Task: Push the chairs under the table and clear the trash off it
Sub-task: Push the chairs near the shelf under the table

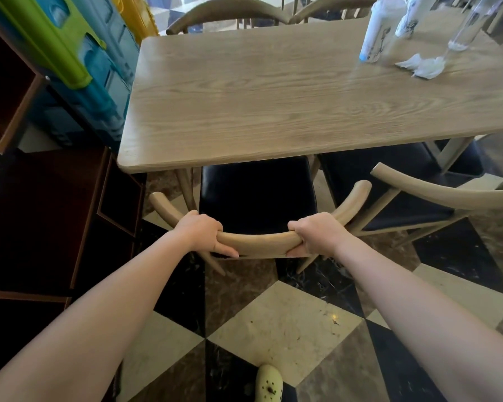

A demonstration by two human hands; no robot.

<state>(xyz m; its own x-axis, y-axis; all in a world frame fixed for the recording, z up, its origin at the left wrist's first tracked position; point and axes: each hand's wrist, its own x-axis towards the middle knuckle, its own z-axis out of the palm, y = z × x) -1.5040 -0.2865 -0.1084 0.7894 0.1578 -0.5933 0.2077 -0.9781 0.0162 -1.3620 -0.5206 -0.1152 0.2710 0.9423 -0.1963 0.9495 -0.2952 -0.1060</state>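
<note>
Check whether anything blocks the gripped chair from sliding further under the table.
Nothing visible does. Both hands, left and right, grip the chair backrest; its seat front already sits under the table edge, between the legs.

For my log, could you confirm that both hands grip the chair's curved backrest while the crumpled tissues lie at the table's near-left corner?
Not quite: in the head view the crumpled tissues lie at the table's far-right end. Both the left hand and right hand do grip the chair's curved backrest.
</note>
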